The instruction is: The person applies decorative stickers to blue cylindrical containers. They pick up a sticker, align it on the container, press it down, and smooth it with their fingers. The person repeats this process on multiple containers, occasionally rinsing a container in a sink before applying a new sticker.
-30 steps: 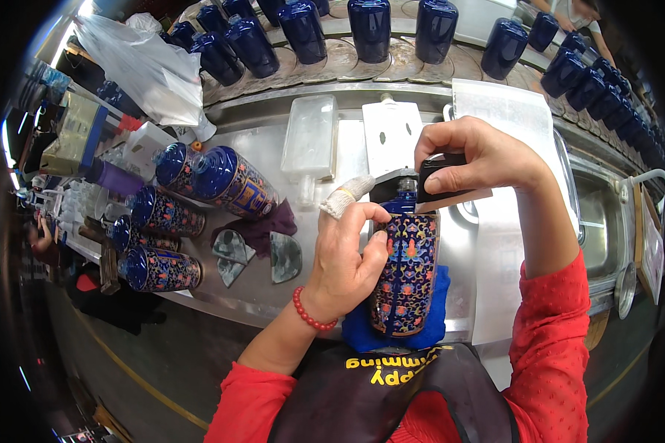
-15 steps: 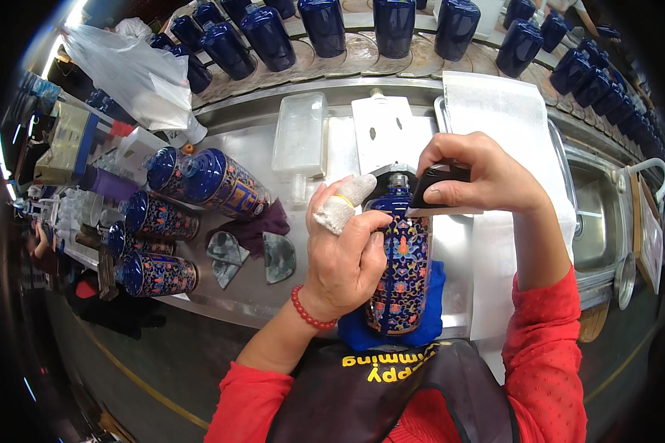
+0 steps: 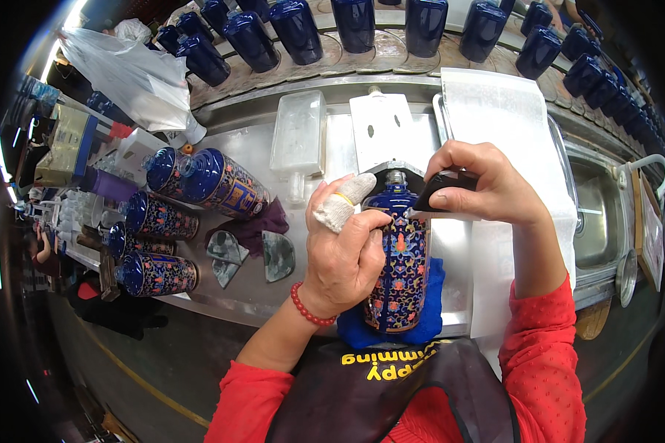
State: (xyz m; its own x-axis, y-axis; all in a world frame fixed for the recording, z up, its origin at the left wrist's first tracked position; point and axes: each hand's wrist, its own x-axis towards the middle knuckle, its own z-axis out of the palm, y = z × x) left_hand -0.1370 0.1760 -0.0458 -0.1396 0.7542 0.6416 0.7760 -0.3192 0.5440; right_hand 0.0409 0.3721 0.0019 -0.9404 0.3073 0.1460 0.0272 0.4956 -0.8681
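Note:
A dark blue bottle with a colourful floral pattern (image 3: 397,269) lies on a blue cloth (image 3: 434,295) in front of me, its clear neck pointing away. My left hand (image 3: 345,255), closed against the bottle's left side, presses a fingertip on its shoulder; one finger wears a whitish cloth cover (image 3: 340,207) with a yellow band. Pinched in my right hand (image 3: 488,181) is a flat black tool (image 3: 440,189), like a scraper, its edge at the bottle's right shoulder. Its exact kind I cannot make out. A dark rest partly shows behind the bottle's neck.
Several plain blue bottles (image 3: 353,26) stand on a curved conveyor (image 3: 332,63) at the back. Several patterned bottles (image 3: 233,188) are at the left, by a purple cloth (image 3: 266,225) and dark curved pads (image 3: 278,257). A clear bottle (image 3: 298,136), white sheets (image 3: 488,103) and a sink (image 3: 595,221) surround the workspace.
The conveyor's blue bottles have shifted to the right. My right hand and the black tool have moved slightly; my left hand stays at the patterned bottle.

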